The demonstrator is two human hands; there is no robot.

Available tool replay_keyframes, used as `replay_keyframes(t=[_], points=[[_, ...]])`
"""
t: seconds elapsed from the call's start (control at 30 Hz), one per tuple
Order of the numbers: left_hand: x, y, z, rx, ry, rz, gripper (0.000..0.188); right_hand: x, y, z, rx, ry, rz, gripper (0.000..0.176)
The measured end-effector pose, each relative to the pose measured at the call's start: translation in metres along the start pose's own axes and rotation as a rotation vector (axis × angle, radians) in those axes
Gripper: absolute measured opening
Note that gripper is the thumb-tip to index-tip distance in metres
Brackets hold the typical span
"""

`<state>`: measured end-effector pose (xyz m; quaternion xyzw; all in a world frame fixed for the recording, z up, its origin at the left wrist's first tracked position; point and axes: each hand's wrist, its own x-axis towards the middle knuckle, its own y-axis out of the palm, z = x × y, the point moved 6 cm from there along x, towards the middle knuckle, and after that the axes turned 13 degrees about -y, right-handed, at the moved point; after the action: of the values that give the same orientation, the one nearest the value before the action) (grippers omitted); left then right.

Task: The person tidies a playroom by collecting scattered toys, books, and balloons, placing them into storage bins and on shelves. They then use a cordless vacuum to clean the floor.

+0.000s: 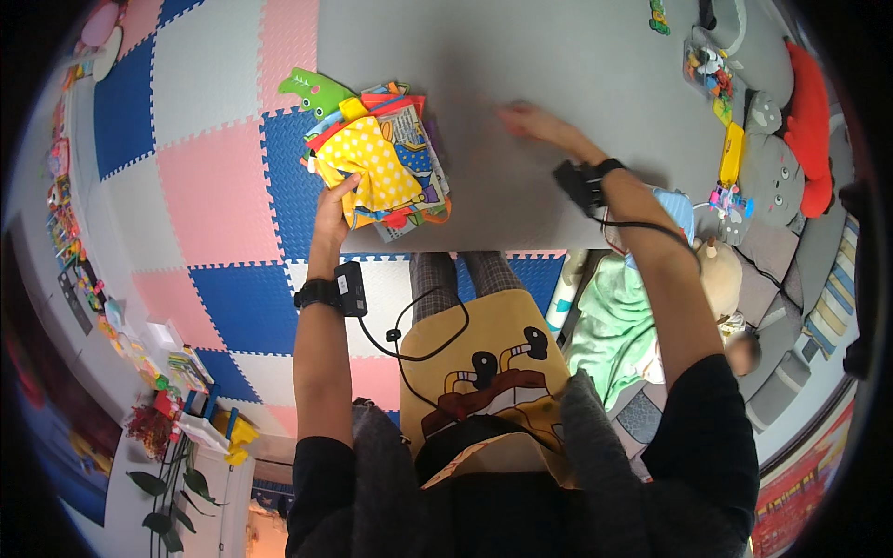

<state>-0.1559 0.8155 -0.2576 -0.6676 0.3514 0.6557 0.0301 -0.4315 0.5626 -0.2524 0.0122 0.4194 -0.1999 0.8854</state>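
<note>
My left hand [336, 208] grips the near left corner of a stack of colourful cloth books [411, 150], its thumb on a yellow cloth piece with white dots [366, 160]. A green animal-shaped cloth flap [317, 91] juts from the far left of the stack. Away from the stack, to its right, my right hand [524, 122] hangs over the grey surface, blurred, with no object visible in it. Each wrist wears a strapped black device with a cable.
Under and around the stack lie the grey surface [391, 42] and pink, white and blue foam floor tiles [209, 188]. At right are a clear toy bin [708, 70], grey plush toy [767, 174], green blanket [614, 314] and sofa. Toys line the left wall.
</note>
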Motion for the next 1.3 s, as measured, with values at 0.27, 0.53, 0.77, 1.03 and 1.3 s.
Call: replay_keyframes(t=[0.27,0.53,0.77,1.03,1.3], points=[[-0.003,0.004,0.003,0.032,-0.017,0.004,0.045,-0.137,-0.075,-0.119,-0.776,0.442,1.039,0.063],[-0.005,0.007,0.005,-0.002,-0.015,0.047,0.051,-0.198,-0.065,-0.079,-1.612,0.354,0.959,0.066],[0.002,0.022,0.018,-0.104,0.007,0.228,0.048,-0.146,-0.083,-0.028,-1.281,-0.103,0.464,0.022],[0.002,0.018,0.033,-0.22,-0.017,0.121,0.048,-0.065,-0.136,0.118,0.474,-0.077,-0.324,0.033],[0.005,0.035,0.045,-0.291,0.14,0.18,0.046,-0.028,-0.014,0.139,0.92,-0.121,-0.173,0.03]])
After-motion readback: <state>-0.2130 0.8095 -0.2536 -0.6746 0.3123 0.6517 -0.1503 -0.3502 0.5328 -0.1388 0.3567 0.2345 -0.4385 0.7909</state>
